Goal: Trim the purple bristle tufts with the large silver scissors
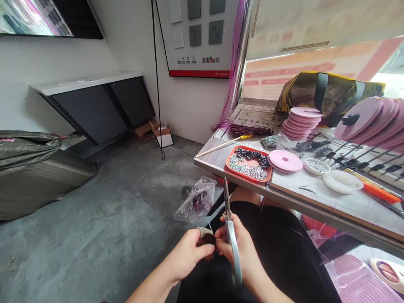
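Observation:
Over the dark-clothed lap, my left hand [187, 251] pinches a small dark brown piece [209, 239] whose kind I cannot make out. A pale grey band or strip [204, 231] shows at its fingers, with a thin white strand rising beside it. My right hand [245, 246] is closed around a pair of scissors [234, 246] with grey handles, blades pointing up and away. The fingertips of that hand meet the left fingers at the brown piece's edge. Just beyond the blade tips, an orange tray [249, 179] of small black and silvery parts rests on the table's edge.
The table [315, 214] on the right bears pink discs [285, 161], a small white dish [316, 166], a white ring [343, 182] and a wooden stick [221, 146]. A clear plastic bag [197, 201] hangs or lies left of the lap. A large sack [41, 176] stands far left.

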Demonstrator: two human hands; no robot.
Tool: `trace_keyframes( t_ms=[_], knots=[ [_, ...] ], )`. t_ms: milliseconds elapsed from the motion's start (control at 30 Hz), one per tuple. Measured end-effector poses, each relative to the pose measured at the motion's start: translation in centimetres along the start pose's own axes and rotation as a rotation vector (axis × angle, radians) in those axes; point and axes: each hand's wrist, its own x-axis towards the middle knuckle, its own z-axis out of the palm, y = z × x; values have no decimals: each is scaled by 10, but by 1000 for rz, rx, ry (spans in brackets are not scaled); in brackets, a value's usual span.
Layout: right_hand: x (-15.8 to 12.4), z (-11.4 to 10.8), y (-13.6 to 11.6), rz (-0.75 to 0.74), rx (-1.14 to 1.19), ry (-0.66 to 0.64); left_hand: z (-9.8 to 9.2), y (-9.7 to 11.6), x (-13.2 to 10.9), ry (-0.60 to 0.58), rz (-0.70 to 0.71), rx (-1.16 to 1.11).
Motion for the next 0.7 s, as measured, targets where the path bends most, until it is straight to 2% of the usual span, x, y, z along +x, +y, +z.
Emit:
trace_keyframes(
  t_ms=[133,267,367,533,700],
  knots=[
    [4,-9,2,10,-39,-85,-13,-4,4,-42,-95,-67],
    [2,-27,-1,-44,-278,-193,-34,-12,5,-28,-226,-164],
    [-1,-37,-1,-10,-414,-315,-48,-15,4,-40,-294,-236],
    [-3,-40,7,-8,-550,-470,-59,-14,0,-84,-293,-301],
    [-2,-40,17,-61,-672,-518,-62,-10,-5,-131,-278,-284]
  ],
)
